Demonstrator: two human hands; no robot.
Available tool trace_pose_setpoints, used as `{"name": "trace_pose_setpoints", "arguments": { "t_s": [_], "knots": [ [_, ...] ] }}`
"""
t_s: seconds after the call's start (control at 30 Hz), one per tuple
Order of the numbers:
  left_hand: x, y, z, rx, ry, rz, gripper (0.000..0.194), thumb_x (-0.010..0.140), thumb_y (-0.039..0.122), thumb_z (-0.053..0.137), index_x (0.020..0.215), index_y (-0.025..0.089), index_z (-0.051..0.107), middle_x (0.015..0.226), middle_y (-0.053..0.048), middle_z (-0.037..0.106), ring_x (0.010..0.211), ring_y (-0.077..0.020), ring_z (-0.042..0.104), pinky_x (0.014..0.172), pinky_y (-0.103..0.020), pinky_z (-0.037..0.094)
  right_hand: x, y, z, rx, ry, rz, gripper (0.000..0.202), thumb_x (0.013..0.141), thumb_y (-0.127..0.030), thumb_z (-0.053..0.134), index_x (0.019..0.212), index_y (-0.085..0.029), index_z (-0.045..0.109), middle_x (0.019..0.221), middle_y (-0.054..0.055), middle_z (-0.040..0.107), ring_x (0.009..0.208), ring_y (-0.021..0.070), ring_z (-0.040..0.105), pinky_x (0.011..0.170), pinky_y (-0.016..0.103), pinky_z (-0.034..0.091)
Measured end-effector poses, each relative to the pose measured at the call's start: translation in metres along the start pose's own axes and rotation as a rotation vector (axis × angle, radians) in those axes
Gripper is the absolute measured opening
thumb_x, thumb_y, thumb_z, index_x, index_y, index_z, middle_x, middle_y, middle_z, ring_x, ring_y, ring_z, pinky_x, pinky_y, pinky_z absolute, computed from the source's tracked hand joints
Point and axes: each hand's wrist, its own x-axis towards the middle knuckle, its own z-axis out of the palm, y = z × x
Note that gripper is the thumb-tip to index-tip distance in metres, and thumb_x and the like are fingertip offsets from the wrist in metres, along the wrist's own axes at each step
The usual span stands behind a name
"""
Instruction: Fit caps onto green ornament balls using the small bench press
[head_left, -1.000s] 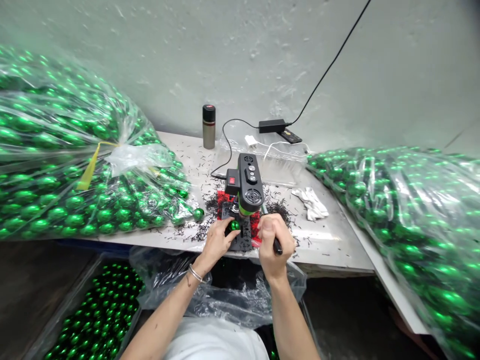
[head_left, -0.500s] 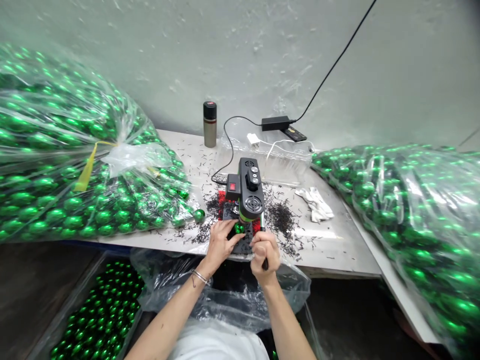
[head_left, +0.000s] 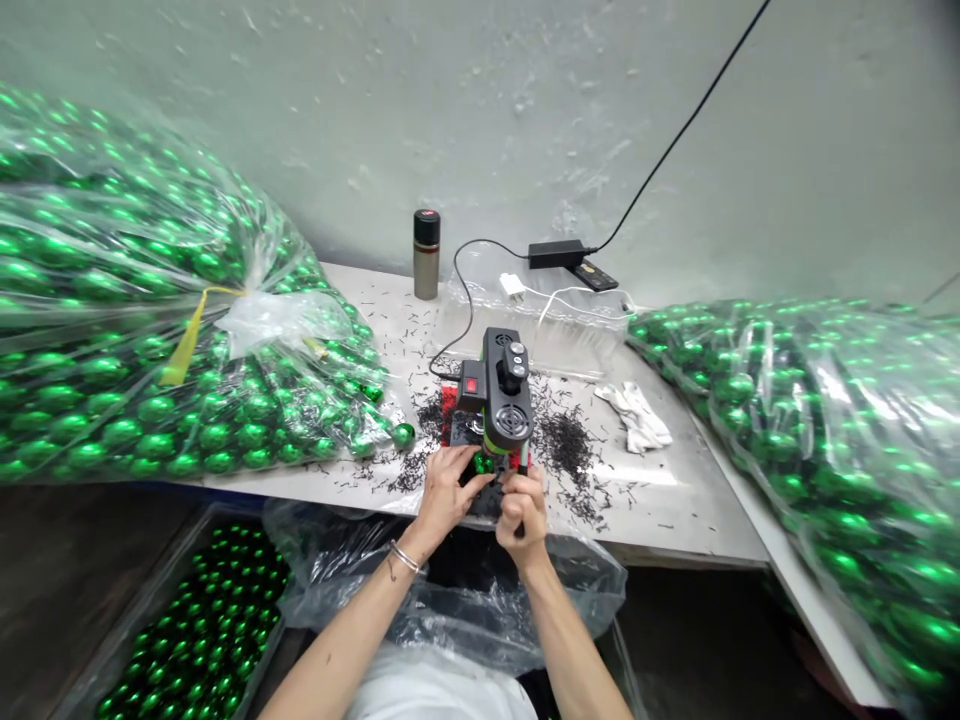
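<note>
One green ball [head_left: 482, 463] sits under the head of a black press [head_left: 507, 385] in the head view, near the middle of the front edge of the counter [head_left: 701, 508]. The left hand [head_left: 444, 490] reaches over that edge and pinches the ball between thumb and fingertips. The right hand [head_left: 523, 508] is wrapped in a fist round the press's lever [head_left: 523, 457], only a narrow gap from the left one.

Looking on, I'd say the left side is tight: a bulging bag of green balls [head_left: 217, 430] fills that end of the counter right out to the front edge, with a lone ball [head_left: 403, 436] at its tip. Another bag [head_left: 825, 440] slopes down along the right edge. Between it and the heap of black slivers [head_left: 566, 445] runs the roomiest stretch, widening toward the front right corner, with white gloves [head_left: 636, 416] lying farther back.

Toward the back edge, a bottle [head_left: 426, 270] stands upright left of a see-through tray [head_left: 577, 345], which bears a white charger [head_left: 512, 287]; a power adapter [head_left: 556, 254] lies at the tray's rear. Below the front edge, plastic sheeting [head_left: 480, 600] spreads beneath the forearms, and a bin of green balls [head_left: 202, 610] stands at the lower left.
</note>
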Motion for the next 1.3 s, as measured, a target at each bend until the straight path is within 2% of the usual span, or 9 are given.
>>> {"name": "trace_pose_setpoints", "arguments": {
  "t_s": [0.13,0.33,0.53,0.63,0.7,0.87,1.03,1.17,1.3],
  "knots": [
    [0.004,0.001,0.001,-0.014,0.000,-0.013,0.031,0.088,0.036,0.070,0.114,0.020,0.069,0.110,-0.011,0.072,0.102,-0.0273,0.064,0.092,-0.044,0.049,0.008,-0.006,-0.007,0.026,0.001,0.079,0.029,0.097,-0.019,0.036,0.069,-0.022,0.043,0.071,-0.002,0.053,0.063,0.0126,0.055,0.076,0.037,0.049],
    [-0.010,0.001,-0.006,-0.038,0.026,0.003,0.032,0.091,0.037,0.066,0.117,0.019,0.066,0.109,-0.011,0.072,0.103,-0.0276,0.065,0.096,-0.047,0.049,0.062,-0.034,-0.023,0.121,-0.009,0.309,0.030,0.095,-0.012,0.042,0.066,-0.021,0.044,0.070,-0.001,0.052,0.067,0.0127,0.052,0.061,0.029,0.039],
    [-0.041,-0.007,-0.043,0.094,-0.002,0.140,0.073,0.085,0.059,0.065,0.142,0.015,0.050,0.138,-0.020,0.058,0.128,-0.0348,0.053,0.106,-0.051,0.043,0.071,-0.040,-0.019,0.109,0.039,0.306,0.032,0.094,-0.012,0.045,0.063,-0.021,0.046,0.066,-0.001,0.051,0.065,0.0127,0.052,0.059,0.029,0.038],
    [-0.016,-0.016,-0.067,0.205,0.102,0.082,0.044,0.100,0.042,0.047,0.135,0.018,0.056,0.135,-0.017,0.062,0.128,-0.0308,0.053,0.107,-0.050,0.041,0.061,-0.037,-0.015,0.096,0.072,0.297,0.033,0.094,-0.013,0.045,0.063,-0.021,0.046,0.066,-0.001,0.051,0.063,0.0133,0.052,0.058,0.029,0.039],
    [0.014,-0.024,-0.082,0.279,0.160,0.062,0.037,0.102,0.030,0.038,0.128,0.018,0.061,0.131,-0.015,0.065,0.127,-0.0286,0.054,0.109,-0.050,0.039,0.058,-0.036,-0.014,0.102,0.077,0.286,0.033,0.094,-0.013,0.046,0.062,-0.021,0.046,0.066,-0.001,0.052,0.063,0.0131,0.052,0.058,0.029,0.039],
    [0.066,-0.048,-0.112,0.519,0.082,0.077,0.032,0.099,0.029,0.041,0.104,0.017,0.070,0.097,-0.014,0.074,0.101,-0.0303,0.063,0.110,-0.055,0.032,0.054,-0.034,-0.015,0.112,0.051,0.264,0.033,0.094,-0.013,0.045,0.062,-0.021,0.046,0.066,0.000,0.053,0.064,0.0132,0.053,0.058,0.029,0.041],
    [0.051,-0.063,-0.123,0.506,-0.029,0.062,0.036,0.100,0.033,0.039,0.084,0.020,0.068,0.076,-0.008,0.072,0.072,-0.0233,0.062,0.095,-0.044,0.039,0.047,-0.031,-0.012,0.109,0.079,0.294,0.032,0.094,-0.015,0.045,0.063,-0.021,0.047,0.068,0.000,0.054,0.063,0.0135,0.054,0.057,0.029,0.042],
    [0.039,-0.065,-0.121,0.446,-0.137,0.051,0.029,0.097,0.036,0.048,0.085,0.021,0.069,0.072,-0.007,0.071,0.068,-0.0228,0.061,0.086,-0.039,0.039,0.044,-0.030,-0.010,0.122,0.100,0.299,0.032,0.094,-0.014,0.045,0.063,-0.020,0.047,0.069,0.000,0.054,0.063,0.0130,0.054,0.056,0.029,0.042],
    [0.044,-0.065,-0.112,0.474,-0.101,0.041,0.023,0.095,0.036,0.055,0.081,0.020,0.065,0.079,-0.009,0.068,0.078,-0.0262,0.061,0.084,-0.040,0.038,0.045,-0.030,-0.011,0.120,0.082,0.296,0.033,0.094,-0.015,0.045,0.062,-0.020,0.047,0.070,0.001,0.054,0.063,0.0131,0.054,0.057,0.029,0.042]
  ]
}}
